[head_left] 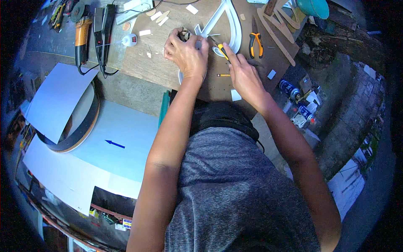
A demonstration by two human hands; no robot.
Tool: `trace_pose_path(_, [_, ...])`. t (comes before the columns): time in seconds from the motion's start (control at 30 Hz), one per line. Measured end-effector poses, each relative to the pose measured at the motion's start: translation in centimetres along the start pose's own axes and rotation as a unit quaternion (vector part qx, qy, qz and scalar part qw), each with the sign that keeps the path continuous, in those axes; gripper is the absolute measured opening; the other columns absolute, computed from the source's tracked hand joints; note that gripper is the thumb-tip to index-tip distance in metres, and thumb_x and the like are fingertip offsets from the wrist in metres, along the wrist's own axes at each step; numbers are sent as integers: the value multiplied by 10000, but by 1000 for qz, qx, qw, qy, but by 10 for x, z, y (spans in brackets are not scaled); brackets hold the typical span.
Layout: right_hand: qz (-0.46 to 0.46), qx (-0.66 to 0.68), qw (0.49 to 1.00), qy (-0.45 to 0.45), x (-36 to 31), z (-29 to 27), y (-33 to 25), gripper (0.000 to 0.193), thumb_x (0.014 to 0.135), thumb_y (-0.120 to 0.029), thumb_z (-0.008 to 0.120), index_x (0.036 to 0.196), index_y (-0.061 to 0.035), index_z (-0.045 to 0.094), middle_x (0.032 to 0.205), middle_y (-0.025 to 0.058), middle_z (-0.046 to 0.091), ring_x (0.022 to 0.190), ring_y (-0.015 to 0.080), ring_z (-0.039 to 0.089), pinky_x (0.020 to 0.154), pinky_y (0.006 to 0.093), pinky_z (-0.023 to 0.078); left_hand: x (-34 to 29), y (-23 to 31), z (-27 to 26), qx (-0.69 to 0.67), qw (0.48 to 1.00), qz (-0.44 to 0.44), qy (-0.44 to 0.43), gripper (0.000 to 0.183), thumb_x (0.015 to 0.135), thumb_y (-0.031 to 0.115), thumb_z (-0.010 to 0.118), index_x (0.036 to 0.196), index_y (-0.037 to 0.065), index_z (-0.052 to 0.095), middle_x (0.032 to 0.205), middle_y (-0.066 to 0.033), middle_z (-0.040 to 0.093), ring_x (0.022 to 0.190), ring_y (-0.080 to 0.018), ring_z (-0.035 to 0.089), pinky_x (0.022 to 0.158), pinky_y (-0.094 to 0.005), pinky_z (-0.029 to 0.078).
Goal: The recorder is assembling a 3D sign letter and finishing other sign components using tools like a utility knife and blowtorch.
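Head view: wooden tabletop [134, 65], dim ground [336, 80]

i see orange-and-black pliers [255, 35]. just right of the pliers i have light wooden strips [277, 40], and beyond those a teal container [317, 8]. two blue spray cans [289, 89] lie below and right of the pliers. well left of the pliers i find a small white bottle [130, 40], a black two-armed tool [108, 25] and an orange-bodied grinder [82, 33].

The right grip [247, 82] holds a yellow-handled tool [223, 51].
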State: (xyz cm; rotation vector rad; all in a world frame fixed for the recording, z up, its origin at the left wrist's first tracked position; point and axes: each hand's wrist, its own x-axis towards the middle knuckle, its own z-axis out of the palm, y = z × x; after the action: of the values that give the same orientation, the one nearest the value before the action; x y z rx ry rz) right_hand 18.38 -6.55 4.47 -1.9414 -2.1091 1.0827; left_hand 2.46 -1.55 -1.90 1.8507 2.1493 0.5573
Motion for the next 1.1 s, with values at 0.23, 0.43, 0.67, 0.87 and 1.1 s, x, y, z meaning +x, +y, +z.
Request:
trace_pose_path(0.23, [-9, -10, 1000, -3, 2, -1, 1, 633, 931, -49, 508, 1518, -114, 279, 1031, 242, 564, 818, 445, 639, 740, 533, 521, 1, 1, -2, -9, 1000, 2, -5, 159, 739, 362, 776, 834, 235, 776, 1305, -132, 467, 1231, -384, 351, 1010, -549, 242])
trace_pose_path(0.43, [-6, -23, 1000, -19, 5, -7, -3, 655, 904, -26, 516, 1512, -107, 288, 1029, 258, 573, 840, 456, 645, 745, 537, 527, 2, 1, -2, -11, 1000, -2, -9, 145, 733, 346, 782, 830, 238, 776, 1317, -120, 458, 1233, -383, 343, 1005, -550, 247])
trace_pose_path(0.67, [9, -59, 997, -47, 9, -20, -14, 673, 878, -2, 520, 1506, -104, 299, 1040, 265, 581, 873, 466, 649, 769, 537, 530, 1, 1, -2, -12, 1000, -5, -11, 131, 734, 339, 782, 822, 243, 774, 1313, -107, 451, 1237, -382, 332, 1004, -545, 245])
trace_pose_path(0.87, [8, -61, 997, -50, 12, -25, -18, 708, 858, 4, 557, 1508, -110, 299, 1041, 257, 582, 882, 453, 654, 769, 523, 534, 2, 2, -2, -12, 1000, -10, -12, 125, 730, 327, 778, 823, 242, 773, 1306, -123, 454, 1233, -384, 336, 998, -540, 242])
trace_pose_path(1.1, [-9, -56, 997, -43, 17, -21, -15, 720, 859, -3, 566, 1515, -115, 292, 1001, 234, 575, 833, 433, 652, 757, 516, 533, 3, 6, -3, -39, 999, -10, 12, 104, 698, 274, 755, 748, 183, 749, 1281, -118, 489, 1211, -368, 368, 1011, -539, 237])
